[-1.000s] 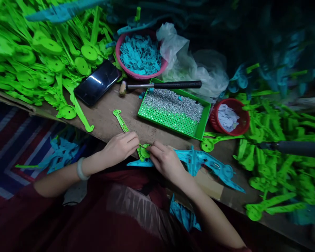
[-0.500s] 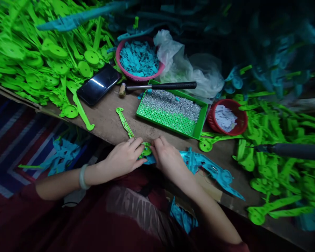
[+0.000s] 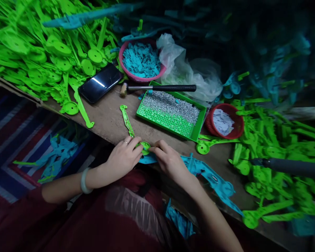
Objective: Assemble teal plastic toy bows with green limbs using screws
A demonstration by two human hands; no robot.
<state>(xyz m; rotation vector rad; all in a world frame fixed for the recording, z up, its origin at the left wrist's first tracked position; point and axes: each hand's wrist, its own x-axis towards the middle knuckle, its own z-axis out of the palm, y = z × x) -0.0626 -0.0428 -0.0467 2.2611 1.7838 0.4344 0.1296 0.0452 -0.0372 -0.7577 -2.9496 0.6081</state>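
Note:
A long green plastic part (image 3: 127, 122) with a round end lies on the wooden bench (image 3: 107, 119), reaching from the bench's middle to its near edge. My left hand (image 3: 124, 157) pinches its round end from the left. My right hand (image 3: 169, 160) presses on the same round end from the right, fingertips meeting the left hand's. Under both hands lies a blue plastic part (image 3: 210, 176) that runs off to the right along the bench edge.
A green tray of small metal pins (image 3: 173, 108) sits behind the hands, a hammer (image 3: 160, 88) across its far rim. A phone (image 3: 101, 83), a pink bowl of blue bits (image 3: 141, 59), a red basket (image 3: 224, 120) and heaps of green parts (image 3: 42, 52) surround the spot. A grey tool handle (image 3: 291, 166) lies right.
Both hands have stayed on the green part's round end, closing tighter over it. The view has shifted slightly, so bench items sit a little lower and to the right.

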